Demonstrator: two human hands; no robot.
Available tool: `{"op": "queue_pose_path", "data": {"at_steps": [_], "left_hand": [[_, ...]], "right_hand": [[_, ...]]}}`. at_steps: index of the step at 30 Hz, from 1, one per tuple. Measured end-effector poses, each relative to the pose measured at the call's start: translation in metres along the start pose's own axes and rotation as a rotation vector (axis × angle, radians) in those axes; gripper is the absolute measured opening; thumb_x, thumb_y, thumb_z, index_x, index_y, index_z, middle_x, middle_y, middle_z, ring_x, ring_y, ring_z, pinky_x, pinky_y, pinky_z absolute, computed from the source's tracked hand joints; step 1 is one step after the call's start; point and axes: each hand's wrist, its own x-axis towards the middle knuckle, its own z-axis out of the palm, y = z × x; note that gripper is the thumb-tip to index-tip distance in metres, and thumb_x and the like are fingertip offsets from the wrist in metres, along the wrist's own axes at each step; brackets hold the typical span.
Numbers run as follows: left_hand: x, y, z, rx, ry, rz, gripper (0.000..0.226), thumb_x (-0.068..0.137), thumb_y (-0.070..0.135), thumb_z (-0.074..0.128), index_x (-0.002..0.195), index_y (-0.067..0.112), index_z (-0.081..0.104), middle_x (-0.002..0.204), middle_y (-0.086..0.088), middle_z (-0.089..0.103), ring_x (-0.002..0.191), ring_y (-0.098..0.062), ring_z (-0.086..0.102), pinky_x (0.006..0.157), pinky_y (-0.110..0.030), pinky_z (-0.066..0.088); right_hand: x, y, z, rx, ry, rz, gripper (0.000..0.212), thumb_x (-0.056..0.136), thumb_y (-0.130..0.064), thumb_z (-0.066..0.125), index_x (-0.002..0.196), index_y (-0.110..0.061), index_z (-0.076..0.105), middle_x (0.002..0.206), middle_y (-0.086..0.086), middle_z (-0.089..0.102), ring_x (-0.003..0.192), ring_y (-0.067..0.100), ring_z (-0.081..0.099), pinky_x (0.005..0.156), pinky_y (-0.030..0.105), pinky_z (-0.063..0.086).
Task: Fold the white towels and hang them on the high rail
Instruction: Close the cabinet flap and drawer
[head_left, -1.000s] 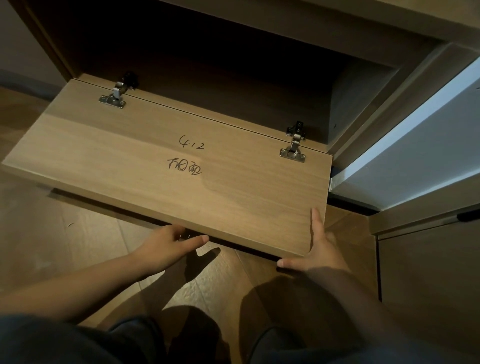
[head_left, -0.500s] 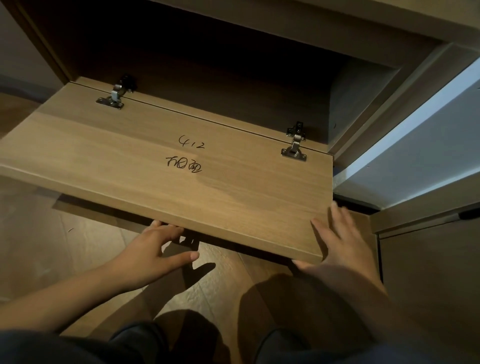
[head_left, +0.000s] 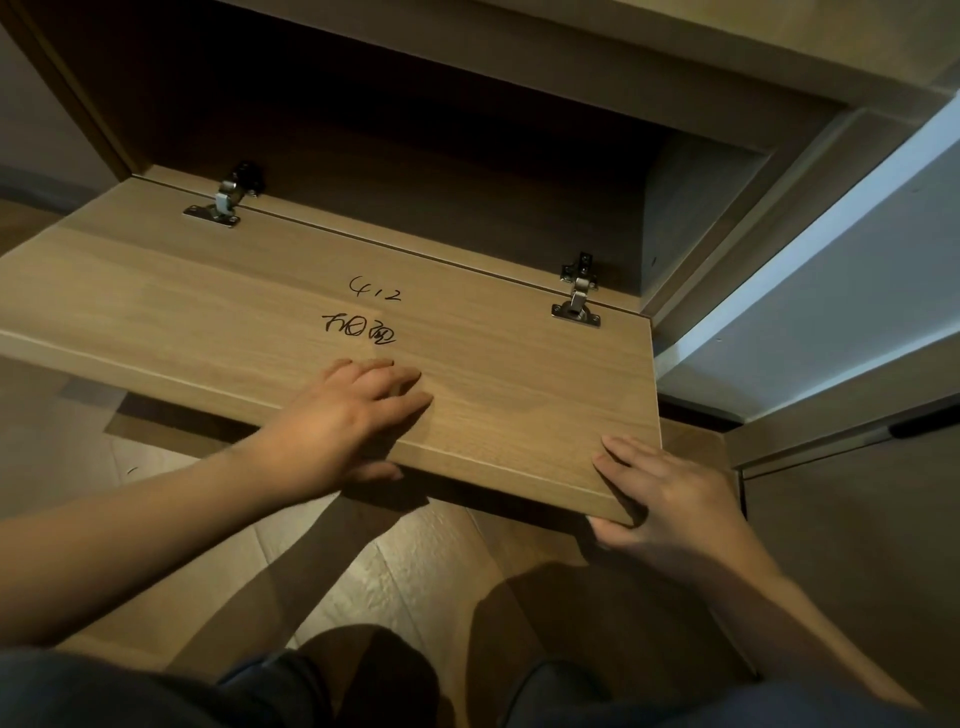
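The flap door lies flat, long axis left-right. The left hand, before below it, and the right hand pinch its front edge.

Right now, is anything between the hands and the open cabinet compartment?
Nothing visible blocks the opening. The flap door lies folded down in front of it, with the left hand and the right hand each pinching its front edge, so a reach would go over the door. The compartment is dark; nothing can be made out inside.
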Motion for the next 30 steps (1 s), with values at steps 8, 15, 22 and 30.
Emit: {"op": "queue_pose_path", "data": {"at_steps": [8, 15, 22, 30], "left_hand": [[0.008, -0.019, -0.032, -0.123, -0.054, 0.049, 0.079, 0.074, 0.072, 0.047, 0.143, 0.038, 0.033, 0.154, 0.016, 0.027, 0.144, -0.009, 0.023, 0.114, -0.024, 0.015], [0.006, -0.013, -0.052, -0.169, -0.019, 0.035, 0.072, 0.075, 0.073, 0.042, 0.138, 0.039, 0.036, 0.150, 0.016, 0.034, 0.141, -0.006, 0.029, 0.118, -0.032, 0.025], [0.024, -0.006, -0.105, -0.205, 0.232, 0.050, 0.072, 0.080, 0.071, 0.033, 0.125, 0.023, 0.062, 0.124, 0.002, 0.065, 0.114, -0.015, 0.061, 0.090, -0.042, 0.055], [0.043, -0.009, -0.128, -0.281, 0.384, 0.016, 0.059, 0.082, 0.063, 0.050, 0.112, 0.017, 0.070, 0.113, 0.001, 0.068, 0.108, -0.015, 0.062, 0.085, -0.044, 0.056]], "right_hand": [[-0.006, 0.000, -0.029, 0.008, 0.265, -0.143, 0.056, 0.062, -0.032, 0.090, 0.112, -0.015, 0.073, 0.114, 0.001, 0.072, 0.103, 0.018, 0.070, 0.086, 0.044, 0.055], [-0.012, -0.004, -0.050, 0.123, 0.368, -0.157, 0.044, 0.066, -0.023, 0.088, 0.107, -0.015, 0.073, 0.106, -0.001, 0.073, 0.096, 0.014, 0.071, 0.077, 0.040, 0.061], [0.005, 0.000, -0.096, 0.237, 0.589, -0.114, 0.038, 0.079, -0.035, 0.065, 0.110, -0.014, 0.070, 0.107, -0.009, 0.066, 0.097, 0.005, 0.064, 0.087, 0.026, 0.053], [0.021, 0.005, -0.110, 0.162, 0.691, -0.061, 0.032, 0.081, -0.028, 0.068, 0.108, -0.014, 0.074, 0.106, -0.001, 0.073, 0.101, 0.016, 0.069, 0.093, 0.047, 0.053]]}}
